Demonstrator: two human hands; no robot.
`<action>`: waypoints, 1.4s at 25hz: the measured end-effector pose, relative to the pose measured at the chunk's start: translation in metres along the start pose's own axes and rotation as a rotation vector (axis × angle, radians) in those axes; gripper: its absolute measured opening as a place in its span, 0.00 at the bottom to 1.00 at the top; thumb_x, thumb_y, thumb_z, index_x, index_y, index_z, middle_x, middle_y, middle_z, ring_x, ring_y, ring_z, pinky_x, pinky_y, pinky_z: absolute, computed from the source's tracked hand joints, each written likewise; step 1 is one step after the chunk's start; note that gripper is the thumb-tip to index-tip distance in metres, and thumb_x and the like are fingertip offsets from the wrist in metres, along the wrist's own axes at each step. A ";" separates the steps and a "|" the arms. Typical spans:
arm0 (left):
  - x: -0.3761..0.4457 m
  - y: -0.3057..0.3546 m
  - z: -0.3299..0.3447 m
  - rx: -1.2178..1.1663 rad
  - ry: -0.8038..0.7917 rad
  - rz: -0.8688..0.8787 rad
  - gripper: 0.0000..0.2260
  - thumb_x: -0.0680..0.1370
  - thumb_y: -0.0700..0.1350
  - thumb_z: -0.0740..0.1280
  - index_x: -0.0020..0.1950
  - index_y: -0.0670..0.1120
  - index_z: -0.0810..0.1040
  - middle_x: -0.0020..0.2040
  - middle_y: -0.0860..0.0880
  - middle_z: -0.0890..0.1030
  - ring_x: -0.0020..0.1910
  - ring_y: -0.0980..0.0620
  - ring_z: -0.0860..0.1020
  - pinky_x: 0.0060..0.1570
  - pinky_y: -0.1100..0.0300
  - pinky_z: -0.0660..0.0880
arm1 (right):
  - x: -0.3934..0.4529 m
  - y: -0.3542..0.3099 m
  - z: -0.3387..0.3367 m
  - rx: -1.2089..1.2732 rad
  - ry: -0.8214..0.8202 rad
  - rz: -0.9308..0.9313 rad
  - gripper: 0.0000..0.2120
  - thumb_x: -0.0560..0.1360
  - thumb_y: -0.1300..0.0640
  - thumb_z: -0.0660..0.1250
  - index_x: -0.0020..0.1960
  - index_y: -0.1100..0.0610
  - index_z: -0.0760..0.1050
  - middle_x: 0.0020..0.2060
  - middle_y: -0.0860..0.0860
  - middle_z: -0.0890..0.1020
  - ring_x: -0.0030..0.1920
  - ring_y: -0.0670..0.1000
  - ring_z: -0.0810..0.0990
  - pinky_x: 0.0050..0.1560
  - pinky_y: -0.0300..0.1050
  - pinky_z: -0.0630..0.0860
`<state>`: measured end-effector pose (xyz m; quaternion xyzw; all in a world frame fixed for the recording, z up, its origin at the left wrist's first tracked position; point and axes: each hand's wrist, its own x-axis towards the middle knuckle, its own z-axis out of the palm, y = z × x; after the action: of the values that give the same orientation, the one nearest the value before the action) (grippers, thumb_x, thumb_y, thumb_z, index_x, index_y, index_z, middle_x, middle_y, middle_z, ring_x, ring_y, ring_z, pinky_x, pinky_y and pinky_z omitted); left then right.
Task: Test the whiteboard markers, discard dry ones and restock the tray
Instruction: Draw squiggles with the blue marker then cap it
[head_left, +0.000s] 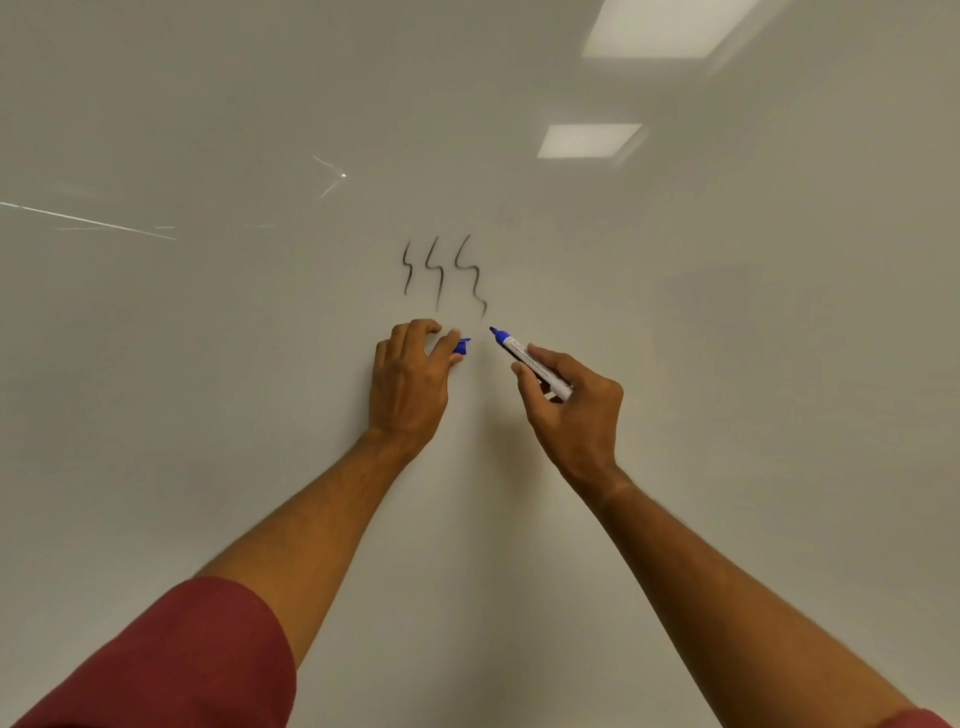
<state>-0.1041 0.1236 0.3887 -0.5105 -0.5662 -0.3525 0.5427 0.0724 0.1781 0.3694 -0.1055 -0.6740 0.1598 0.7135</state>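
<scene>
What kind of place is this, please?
Probably an office or classroom: a large whiteboard bearing test squiggles, reflected ceiling light panels, and an uncapped blue marker in the right hand.

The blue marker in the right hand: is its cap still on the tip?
No. The blue marker in the right hand shows a bare tip, and the left hand holds the blue cap apart from it.

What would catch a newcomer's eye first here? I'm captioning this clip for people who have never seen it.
Three dark squiggles stand in a row at the middle of the whiteboard. Just below them, the right hand holds an uncapped blue marker with its tip pointing up toward the marks, while the left hand pinches the blue cap. Ceiling lights reflect at the board's upper right.
</scene>
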 end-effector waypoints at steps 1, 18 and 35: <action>-0.001 -0.002 0.004 0.010 0.003 0.002 0.17 0.72 0.40 0.74 0.59 0.39 0.80 0.54 0.38 0.80 0.52 0.38 0.79 0.46 0.49 0.77 | 0.004 -0.001 0.002 0.006 0.015 -0.008 0.11 0.73 0.57 0.74 0.54 0.59 0.83 0.41 0.48 0.84 0.36 0.45 0.81 0.37 0.32 0.76; -0.027 0.006 0.023 0.027 -0.152 -0.034 0.36 0.70 0.28 0.64 0.76 0.39 0.56 0.76 0.39 0.58 0.76 0.39 0.54 0.73 0.44 0.51 | 0.020 0.004 0.017 -0.259 0.006 -0.081 0.09 0.72 0.51 0.67 0.48 0.53 0.82 0.36 0.45 0.82 0.39 0.44 0.74 0.40 0.39 0.70; -0.029 0.008 0.021 0.018 -0.123 -0.031 0.35 0.68 0.24 0.64 0.75 0.37 0.60 0.75 0.37 0.60 0.75 0.37 0.57 0.72 0.43 0.57 | 0.022 0.014 -0.016 -0.230 0.048 -0.030 0.02 0.71 0.52 0.70 0.40 0.49 0.82 0.33 0.41 0.81 0.40 0.43 0.72 0.38 0.41 0.69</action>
<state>-0.1052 0.1402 0.3562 -0.5175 -0.6096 -0.3235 0.5060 0.0884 0.2004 0.3839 -0.1803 -0.6720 0.0683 0.7151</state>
